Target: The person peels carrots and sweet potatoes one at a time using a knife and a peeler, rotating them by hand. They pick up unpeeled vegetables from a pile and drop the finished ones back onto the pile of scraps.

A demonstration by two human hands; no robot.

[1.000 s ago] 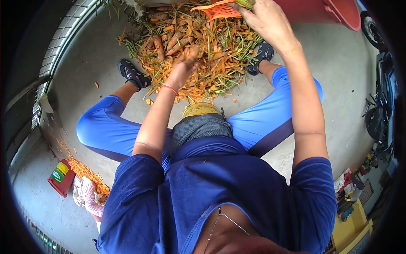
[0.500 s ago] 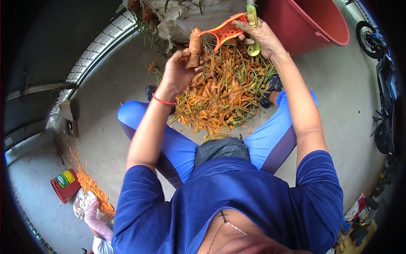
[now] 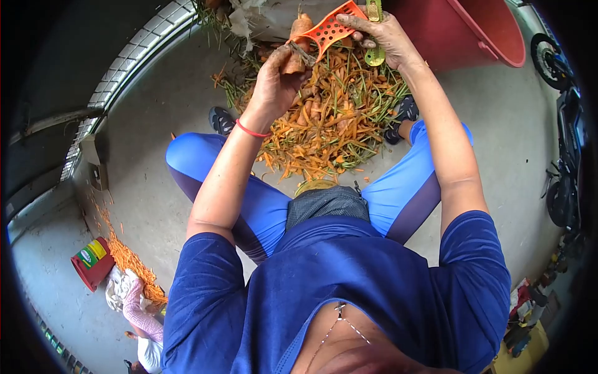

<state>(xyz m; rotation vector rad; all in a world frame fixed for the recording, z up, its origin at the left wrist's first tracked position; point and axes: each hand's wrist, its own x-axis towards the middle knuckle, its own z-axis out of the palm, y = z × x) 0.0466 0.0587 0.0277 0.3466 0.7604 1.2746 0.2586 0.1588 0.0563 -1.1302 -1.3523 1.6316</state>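
Carrot [image 3: 301, 27] is leaning over the far peelings [image 3: 341, 134], the fingers of my left hand [image 3: 272, 87] gripping its near end; my right hand [image 3: 391, 43] is gripping the peeler [image 3: 330, 28]. I'm judging a weak hold could let the peeler slip into those fingers.

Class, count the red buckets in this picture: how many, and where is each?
2: a large bucket near the right hand, and a labelled bucket at lower left. Others may be hidden.

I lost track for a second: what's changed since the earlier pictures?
The left hand, blurred over the peelings at first, now holds a carrot up; the peeler has moved from near the carrot's top toward that hand. The right hand still grips the peeler.
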